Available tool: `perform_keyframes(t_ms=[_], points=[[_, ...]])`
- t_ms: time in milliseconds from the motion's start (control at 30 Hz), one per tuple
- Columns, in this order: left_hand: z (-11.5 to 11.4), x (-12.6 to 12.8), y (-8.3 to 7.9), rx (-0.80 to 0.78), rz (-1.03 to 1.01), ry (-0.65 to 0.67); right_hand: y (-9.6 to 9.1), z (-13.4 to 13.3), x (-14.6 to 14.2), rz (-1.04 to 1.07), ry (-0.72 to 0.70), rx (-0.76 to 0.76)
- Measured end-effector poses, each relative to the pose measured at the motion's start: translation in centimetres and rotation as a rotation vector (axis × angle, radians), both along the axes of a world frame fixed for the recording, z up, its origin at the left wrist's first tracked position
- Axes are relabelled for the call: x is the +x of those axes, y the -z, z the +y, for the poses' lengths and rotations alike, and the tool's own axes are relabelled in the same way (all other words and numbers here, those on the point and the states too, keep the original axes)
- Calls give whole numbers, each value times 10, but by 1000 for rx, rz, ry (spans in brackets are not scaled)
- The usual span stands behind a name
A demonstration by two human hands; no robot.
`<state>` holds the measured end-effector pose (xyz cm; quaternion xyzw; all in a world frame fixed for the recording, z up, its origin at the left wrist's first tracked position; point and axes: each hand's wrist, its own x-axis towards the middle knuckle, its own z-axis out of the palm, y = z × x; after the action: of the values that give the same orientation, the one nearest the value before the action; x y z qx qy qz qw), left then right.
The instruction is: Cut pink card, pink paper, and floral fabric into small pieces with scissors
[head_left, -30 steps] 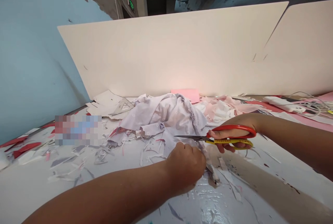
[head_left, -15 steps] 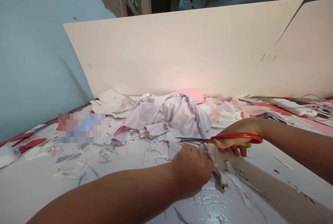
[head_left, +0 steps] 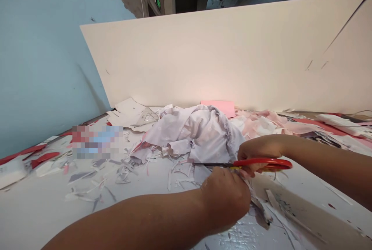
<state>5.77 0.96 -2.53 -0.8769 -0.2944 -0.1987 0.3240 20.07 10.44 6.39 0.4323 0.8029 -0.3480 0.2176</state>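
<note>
My right hand [head_left: 257, 151] is closed around the red and yellow handles of a pair of scissors [head_left: 245, 162]. Their dark blades point left, almost level, just above the knuckles of my left hand [head_left: 226, 194]. That left hand is a fist with its back toward me, and its fingertips are hidden. A pale strip of cloth [head_left: 260, 207] comes out beneath it on the right and trails down onto the white tabletop [head_left: 130, 217]. Behind both hands lies a crumpled pile of pale lilac fabric [head_left: 200, 130].
Thin offcuts [head_left: 95, 188] litter the table on the left. At the back are a clear set square [head_left: 148, 116], a pink sheet [head_left: 219, 107] and pink and white cloth scraps [head_left: 264, 122]. A tall cream board [head_left: 203, 60] closes off the far side.
The view has shifted slightly, so the scene sits further right. The scissors' yellow handle is now mostly hidden behind the red one, and my hands are closer together.
</note>
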Motion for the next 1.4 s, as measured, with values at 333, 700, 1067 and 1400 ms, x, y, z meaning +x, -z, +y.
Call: perform_keyframes(t_ms=[333, 700, 1067, 1400], points=[[-1, 0, 0, -78, 39, 40, 6, -14, 7, 69, 60, -114], [34, -44, -83, -871, -1000, -86, -9, -16, 40, 235, 313, 313], [48, -63, -69, -1496, -1549, 1, 42, -19, 31, 192, 430, 702], [28, -53, -58, -1396, -1522, 265, 40, -51, -26, 959, 454, 215]])
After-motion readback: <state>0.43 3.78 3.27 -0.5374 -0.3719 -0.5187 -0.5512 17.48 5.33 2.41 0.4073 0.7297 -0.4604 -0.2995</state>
